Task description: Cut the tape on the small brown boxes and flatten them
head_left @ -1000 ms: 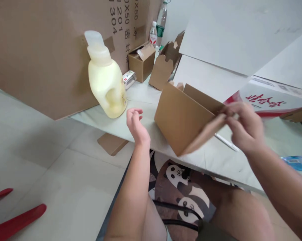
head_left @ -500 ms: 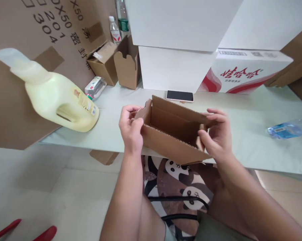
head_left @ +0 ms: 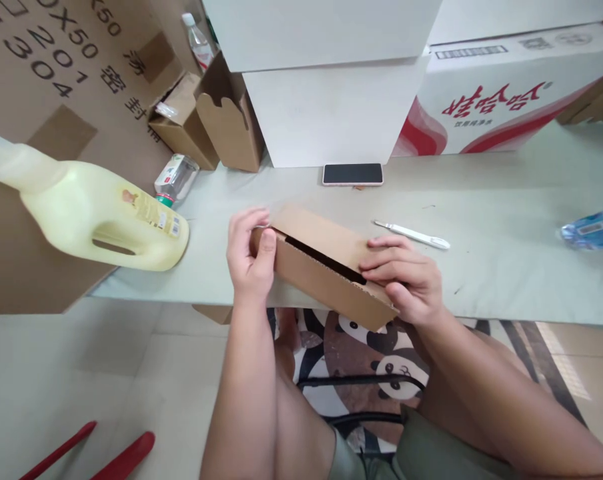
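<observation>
A small brown cardboard box (head_left: 326,273) is tilted over the near edge of the table. Its top flap lies folded most of the way over, leaving a narrow dark gap along the near side. My left hand (head_left: 251,257) grips the left end, thumb on the near side and fingers behind. On the right end, my right hand (head_left: 406,277) presses its fingers on the flap, with the thumb near the front corner. Just behind my right hand lies a thin white craft knife (head_left: 411,235). A phone (head_left: 353,175) rests farther back.
On the left stands a yellow jug (head_left: 81,213) beside a small clear bottle (head_left: 177,179). Two small cardboard boxes (head_left: 231,127) are at the back left. White cartons (head_left: 326,113) line the back. A blue-labelled bottle (head_left: 591,229) lies at right.
The box's top flap has been folded down over the opening. My right hand has moved onto the flap. The view has shifted, and the craft knife now shows.
</observation>
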A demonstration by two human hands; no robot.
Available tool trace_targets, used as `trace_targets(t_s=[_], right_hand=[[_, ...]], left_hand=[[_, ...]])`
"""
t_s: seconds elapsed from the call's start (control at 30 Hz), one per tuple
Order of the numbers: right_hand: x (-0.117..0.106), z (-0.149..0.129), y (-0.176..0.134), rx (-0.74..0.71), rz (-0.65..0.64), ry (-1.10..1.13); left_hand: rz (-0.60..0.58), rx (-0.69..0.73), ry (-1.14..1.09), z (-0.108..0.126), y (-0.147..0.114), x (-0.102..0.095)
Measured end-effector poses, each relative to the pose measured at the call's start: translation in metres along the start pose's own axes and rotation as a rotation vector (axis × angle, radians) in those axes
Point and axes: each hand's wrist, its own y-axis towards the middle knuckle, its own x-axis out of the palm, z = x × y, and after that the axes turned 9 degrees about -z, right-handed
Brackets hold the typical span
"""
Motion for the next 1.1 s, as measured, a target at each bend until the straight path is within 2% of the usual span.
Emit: trace_targets(t_s=[0.1, 0.2, 0.3, 0.37, 0.4, 0.47, 0.53, 0.6, 0.7, 0.8, 0.9, 1.0, 1.1], right_hand=[[-0.002, -0.001, -0.005, 0.062, -0.014, -0.048], [-0.005, 0.005, -0.016, 0.233, 0.106, 0.02], [-0.011, 0.018, -0.026, 0.576, 0.24, 0.093], [-0.013, 0.024, -0.031, 0.8, 0.127, 0.187], [-0.013, 0.025, -0.032, 0.847, 0.027, 0.269], [-0.011, 0.023, -0.033, 0.79, -0.134, 0.416], [-0.007, 0.017, -0.033, 0.637, -0.167, 0.423], [-0.003, 0.01, -0.031, 0.521, -0.131, 0.339], [0.002, 0.005, -0.026, 0.452, -0.071, 0.313], [0.002, 0.006, -0.023, 0.521, 0.038, 0.352], [-0.004, 0.014, -0.024, 0.661, 0.14, 0.404], [-0.01, 0.021, -0.027, 0.736, 0.155, 0.519], [-0.012, 0.024, -0.029, 0.769, 0.093, 0.644]], left_hand=[[-0.149, -0.061, 0.175, 0.005, 0.005, -0.002], [-0.157, -0.188, 0.195, 0.004, 0.008, -0.007], [-0.043, -0.325, 0.089, -0.004, 0.01, -0.016], [0.09, -0.43, -0.007, -0.011, 0.012, -0.023], [0.151, -0.479, -0.05, -0.013, 0.013, -0.026], [0.249, -0.554, -0.136, -0.017, 0.014, -0.028], [0.268, -0.629, -0.241, -0.018, 0.013, -0.022], [0.161, -0.749, -0.371, -0.019, 0.008, -0.009], [-0.102, -0.971, -0.56, -0.022, -0.004, 0.016], [-0.296, -1.146, -0.689, -0.028, -0.017, 0.031], [-0.401, -1.152, -0.687, -0.031, -0.023, 0.033], [-0.433, -1.118, -0.651, -0.029, -0.024, 0.031], [-0.381, -1.149, -0.65, -0.024, -0.023, 0.032]])
